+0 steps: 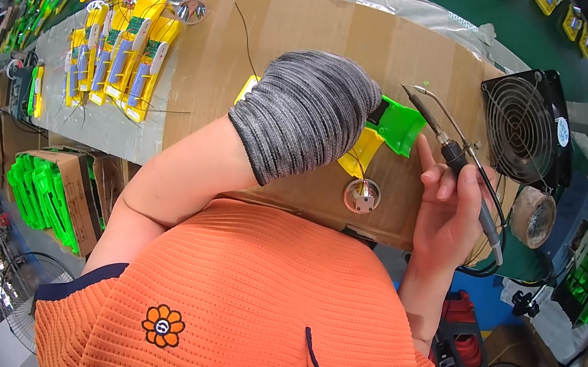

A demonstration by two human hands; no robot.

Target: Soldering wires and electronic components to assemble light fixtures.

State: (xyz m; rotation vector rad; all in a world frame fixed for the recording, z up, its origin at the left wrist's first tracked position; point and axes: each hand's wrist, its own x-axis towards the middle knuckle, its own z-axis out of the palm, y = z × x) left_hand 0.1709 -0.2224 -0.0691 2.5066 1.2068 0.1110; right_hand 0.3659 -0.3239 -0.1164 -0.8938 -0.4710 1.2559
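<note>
The left hand (305, 112) was covered by a grey knitted glove and was laid over a yellow and green plastic assembly (386, 133) on the cardboard-covered surface (319, 26); whether its fingers were closed on the piece could not be told, since the glove hid them. The right hand (451, 208) was bare, and its fingers were wrapped around the handle of a soldering iron (443, 138), whose thin metal tip was pointed up and to the left, just beside the green part of the assembly. A small round disc (362, 196) with wires was seen on the cardboard just below the yellow part, between the two hands. A black fan (524, 128) was stood at the right edge of the surface, with a roll of solder (533, 216) below it. Rows of finished yellow pieces (119, 52) were laid out at the left, well apart from the hands, and a box of green parts (50, 195) was placed lower left.
</note>
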